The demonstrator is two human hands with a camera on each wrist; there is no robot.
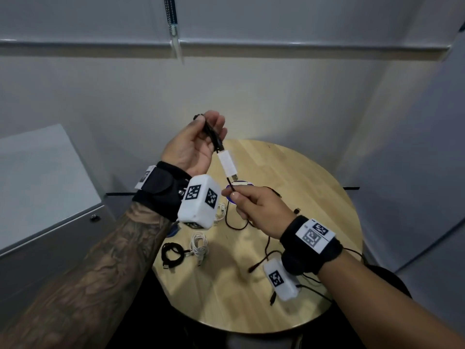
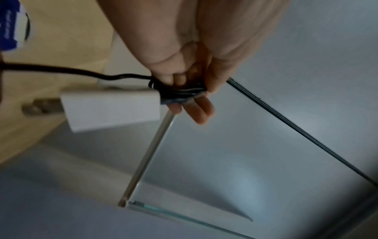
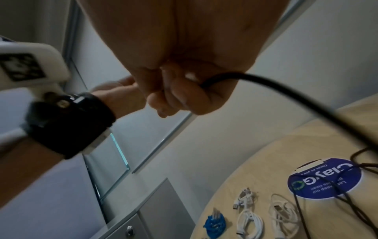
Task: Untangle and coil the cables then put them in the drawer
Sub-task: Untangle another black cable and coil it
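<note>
My left hand [image 1: 208, 125] is raised above the round wooden table [image 1: 314, 177] and pinches a small bundle of black cable [image 2: 178, 93]. A white adapter block [image 1: 227, 163] with a metal USB plug [image 2: 40, 106] hangs from that bundle. Just below it, my right hand [image 1: 236, 196] grips the same black cable [image 3: 286, 98] between thumb and curled fingers. From there the cable trails down to loose loops on the table [image 1: 236, 224]. A grey drawer cabinet [image 1: 50, 197] with a key lock [image 1: 95, 218] stands at the left.
On the table lie a coiled black cable [image 1: 172, 254], a coiled white cable [image 1: 200, 245], another white cable [image 3: 249, 223], a small blue item [image 3: 214, 224] and a round blue sticker [image 3: 323, 177]. Loose black cable ends [image 1: 254, 268] trail near my right wrist. White walls stand close behind.
</note>
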